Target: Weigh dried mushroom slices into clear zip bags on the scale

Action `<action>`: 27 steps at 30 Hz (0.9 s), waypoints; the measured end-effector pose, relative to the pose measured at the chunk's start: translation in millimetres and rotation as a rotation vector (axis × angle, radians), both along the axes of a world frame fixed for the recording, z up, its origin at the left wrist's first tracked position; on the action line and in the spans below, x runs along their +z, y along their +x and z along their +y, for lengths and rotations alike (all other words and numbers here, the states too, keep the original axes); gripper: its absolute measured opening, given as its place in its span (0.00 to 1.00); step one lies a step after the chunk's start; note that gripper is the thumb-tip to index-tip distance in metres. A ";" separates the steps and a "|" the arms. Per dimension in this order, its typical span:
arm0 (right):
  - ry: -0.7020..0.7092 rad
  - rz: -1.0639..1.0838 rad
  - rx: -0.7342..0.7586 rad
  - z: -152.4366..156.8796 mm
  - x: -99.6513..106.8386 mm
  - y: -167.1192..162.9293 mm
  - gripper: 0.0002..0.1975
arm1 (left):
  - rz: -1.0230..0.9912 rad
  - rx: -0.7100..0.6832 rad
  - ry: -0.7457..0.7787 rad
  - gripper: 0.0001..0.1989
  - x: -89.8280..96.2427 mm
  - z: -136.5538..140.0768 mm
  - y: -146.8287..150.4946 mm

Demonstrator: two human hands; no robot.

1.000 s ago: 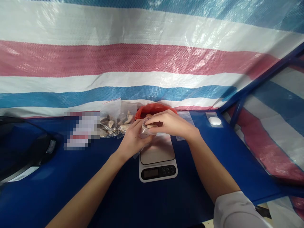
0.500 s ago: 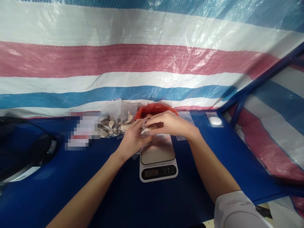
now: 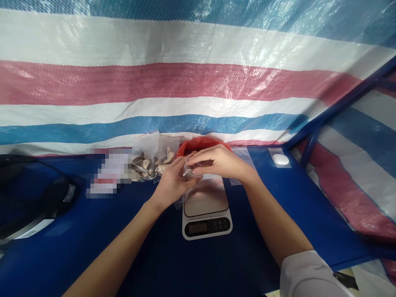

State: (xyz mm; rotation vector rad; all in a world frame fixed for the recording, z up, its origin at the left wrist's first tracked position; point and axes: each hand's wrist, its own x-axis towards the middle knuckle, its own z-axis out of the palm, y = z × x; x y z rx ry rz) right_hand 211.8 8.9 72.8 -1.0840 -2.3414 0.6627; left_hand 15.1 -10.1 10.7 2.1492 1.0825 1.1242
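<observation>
Between my hands is a clear plastic bag (image 3: 188,190), its mouth spread near my fingertips and its lower part hanging over the left edge of a white kitchen scale (image 3: 206,200). My left hand (image 3: 173,181) is closed on the bag from the left. My right hand (image 3: 218,161) curls over the bag's mouth from the right, thumb and fingers bent at its rim. Just behind my hands stands an open red plastic bag (image 3: 204,142), its inside mostly hidden. The scale's display looks dark.
Clear bags of pale brown dried pieces (image 3: 144,165) lie at the back left, beside a blurred-out paper (image 3: 108,171). A flat clear bag (image 3: 243,159) and a white mouse (image 3: 280,159) are to the right. A black strapped item (image 3: 46,198) sits far left on the blue table (image 3: 293,210).
The view has tipped slightly upward. My hands stay at the bag's mouth, and the pale contents seen there earlier no longer show between my fingers.
</observation>
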 end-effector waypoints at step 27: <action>0.136 -0.336 -0.135 62.6 -73.1 -13.4 0.14 | -0.021 0.145 -0.117 0.24 3.2 12.7 -19.3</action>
